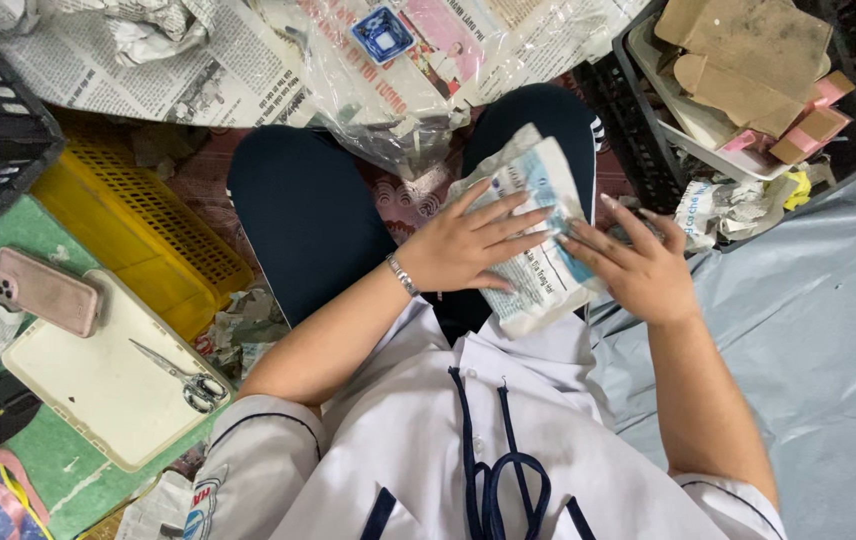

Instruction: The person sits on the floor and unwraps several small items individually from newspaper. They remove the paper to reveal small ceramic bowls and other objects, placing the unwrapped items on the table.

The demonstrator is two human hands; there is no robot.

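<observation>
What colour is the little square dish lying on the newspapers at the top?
The square dish is blue with a white centre, seen in the head view.

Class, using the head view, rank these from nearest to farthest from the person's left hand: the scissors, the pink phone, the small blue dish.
From the left hand:
1. Small blue dish, up ahead on the newspaper.
2. Scissors, lower left on the cream tray.
3. Pink phone, far left, at the tray's edge.

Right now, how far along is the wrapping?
Done: nothing finished shows. In hand: left hand and right hand press a newspaper bundle on the lap, folded but unsecured. Left: a blue dish lies unwrapped on the newspaper sheets.
</observation>
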